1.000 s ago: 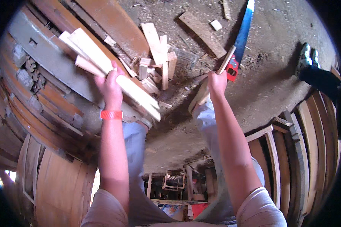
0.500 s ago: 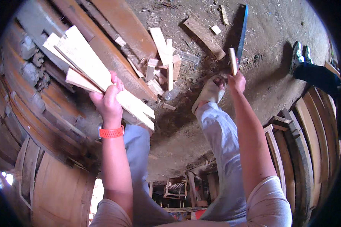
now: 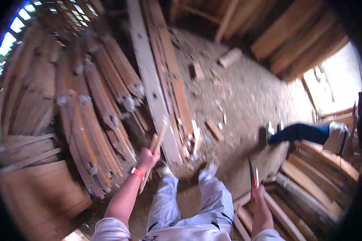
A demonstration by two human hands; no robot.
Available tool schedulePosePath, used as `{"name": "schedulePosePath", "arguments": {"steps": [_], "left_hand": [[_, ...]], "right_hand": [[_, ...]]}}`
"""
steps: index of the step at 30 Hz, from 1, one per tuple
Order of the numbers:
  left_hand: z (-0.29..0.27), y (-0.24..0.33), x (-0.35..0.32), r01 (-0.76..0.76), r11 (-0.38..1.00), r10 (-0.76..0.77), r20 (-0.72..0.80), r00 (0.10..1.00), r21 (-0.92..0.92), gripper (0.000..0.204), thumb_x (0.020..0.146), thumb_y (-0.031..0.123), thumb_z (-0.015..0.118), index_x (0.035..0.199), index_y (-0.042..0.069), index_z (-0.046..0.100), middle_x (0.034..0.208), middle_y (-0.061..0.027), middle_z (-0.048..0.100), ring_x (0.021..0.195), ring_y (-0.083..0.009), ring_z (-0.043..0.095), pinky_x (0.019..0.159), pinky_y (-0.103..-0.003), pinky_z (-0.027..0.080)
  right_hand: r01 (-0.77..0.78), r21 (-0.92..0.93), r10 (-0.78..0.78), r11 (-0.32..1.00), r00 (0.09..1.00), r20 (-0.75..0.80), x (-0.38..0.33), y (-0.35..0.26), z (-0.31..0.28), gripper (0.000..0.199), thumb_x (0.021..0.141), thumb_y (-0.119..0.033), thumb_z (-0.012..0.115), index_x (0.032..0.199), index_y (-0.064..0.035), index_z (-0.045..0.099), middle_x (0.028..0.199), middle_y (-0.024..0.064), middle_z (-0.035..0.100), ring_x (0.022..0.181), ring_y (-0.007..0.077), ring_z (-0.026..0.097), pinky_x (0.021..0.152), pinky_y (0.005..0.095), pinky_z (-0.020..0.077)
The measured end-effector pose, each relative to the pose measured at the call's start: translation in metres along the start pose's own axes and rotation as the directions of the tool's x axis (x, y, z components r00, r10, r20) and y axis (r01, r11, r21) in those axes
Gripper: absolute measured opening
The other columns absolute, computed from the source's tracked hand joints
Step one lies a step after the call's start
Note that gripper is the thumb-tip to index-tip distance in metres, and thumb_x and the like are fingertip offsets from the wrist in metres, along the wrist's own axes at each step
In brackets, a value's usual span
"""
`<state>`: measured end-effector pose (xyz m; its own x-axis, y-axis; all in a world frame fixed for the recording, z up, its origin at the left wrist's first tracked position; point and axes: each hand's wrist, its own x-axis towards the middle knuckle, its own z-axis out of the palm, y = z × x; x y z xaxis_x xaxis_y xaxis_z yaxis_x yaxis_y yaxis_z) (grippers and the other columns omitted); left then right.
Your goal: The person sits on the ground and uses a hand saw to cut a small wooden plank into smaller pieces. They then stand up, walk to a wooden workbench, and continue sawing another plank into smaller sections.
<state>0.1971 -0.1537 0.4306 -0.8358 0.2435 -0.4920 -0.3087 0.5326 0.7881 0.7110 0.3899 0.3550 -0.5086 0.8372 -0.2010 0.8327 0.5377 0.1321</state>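
Left hand point(image 3: 148, 157) grips a bundle of wood strips point(image 3: 156, 148), just right of the leaning stack of boards point(image 3: 96, 120). Right hand point(image 3: 258, 192) holds a saw point(image 3: 250, 173) and a thin stick point(image 3: 257, 176), above the planks point(image 3: 301, 201) at lower right. Wood offcuts point(image 3: 213, 129) lie on the dirt floor point(image 3: 245, 92) ahead of the feet; another person's leg point(image 3: 297, 133) enters from the right.

Pale wooden sticks point(image 3: 156, 149), a thin bundle, stand tilted upright in my left fist; a dark-bladed, red-handled saw point(image 3: 251, 176) points upward from my right.
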Motion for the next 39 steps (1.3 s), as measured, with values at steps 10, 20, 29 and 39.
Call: {"name": "schedulePosePath", "arguments": {"steps": [10, 20, 29, 39], "left_hand": [[-0.097, -0.078, -0.293, 0.39, 0.689, -0.345, -0.196, 0.918, 0.612, 0.033, 0.073, 0.02, 0.069, 0.101, 0.006, 0.076, 0.101, -0.02, 0.075, 0.097, -0.038, 0.072, 0.083, -0.05, 0.057], [0.115, -0.289, -0.617, 0.783, 0.52, -0.851, -0.279, 0.444, -0.342, 0.038, 0.083, 0.031, 0.069, 0.115, 0.011, 0.075, 0.111, -0.0147, 0.076, 0.1, -0.0317, 0.073, 0.088, -0.049, 0.056], [0.241, -0.374, -0.712, 0.648, 0.088, -0.947, 0.138, 0.29, -0.756, 0.026, 0.077, 0.02, 0.071, 0.101, 0.01, 0.076, 0.094, -0.0114, 0.072, 0.085, -0.0239, 0.068, 0.073, -0.047, 0.052], [0.043, -0.448, -0.841, 0.326, 0.335, -0.941, -0.293, 0.171, -0.884, 0.015, 0.085, 0.015, 0.064, 0.083, 0.003, 0.072, 0.062, -0.01, 0.065, 0.057, -0.0249, 0.067, 0.054, -0.042, 0.053]], "right_hand": [[0.165, 0.513, -0.422, 0.842, 0.793, 0.439, 0.033, -0.205, -0.076, 0.043, 0.085, -0.034, 0.079, 0.106, 0.0014, 0.069, 0.079, 0.0156, 0.07, 0.077, 0.0286, 0.073, 0.069, 0.0457, 0.0595], [0.63, 0.516, -0.807, 0.58, 0.358, 0.47, -0.015, -0.414, -0.158, 0.038, 0.086, -0.033, 0.077, 0.102, 0.0006, 0.069, 0.076, 0.0151, 0.068, 0.073, 0.0295, 0.071, 0.067, 0.0473, 0.0583], [0.828, 0.426, -0.82, 0.365, 0.069, 0.568, -0.242, -0.575, -0.138, 0.034, 0.088, -0.032, 0.074, 0.098, -0.0001, 0.069, 0.074, 0.0146, 0.067, 0.07, 0.0304, 0.069, 0.064, 0.0487, 0.0572], [0.913, 0.406, -0.664, 0.045, -0.276, 0.695, -0.617, -0.659, -0.079, 0.03, 0.089, -0.03, 0.071, 0.094, -0.0009, 0.069, 0.072, 0.014, 0.066, 0.066, 0.0313, 0.067, 0.062, 0.0503, 0.0559]]}}
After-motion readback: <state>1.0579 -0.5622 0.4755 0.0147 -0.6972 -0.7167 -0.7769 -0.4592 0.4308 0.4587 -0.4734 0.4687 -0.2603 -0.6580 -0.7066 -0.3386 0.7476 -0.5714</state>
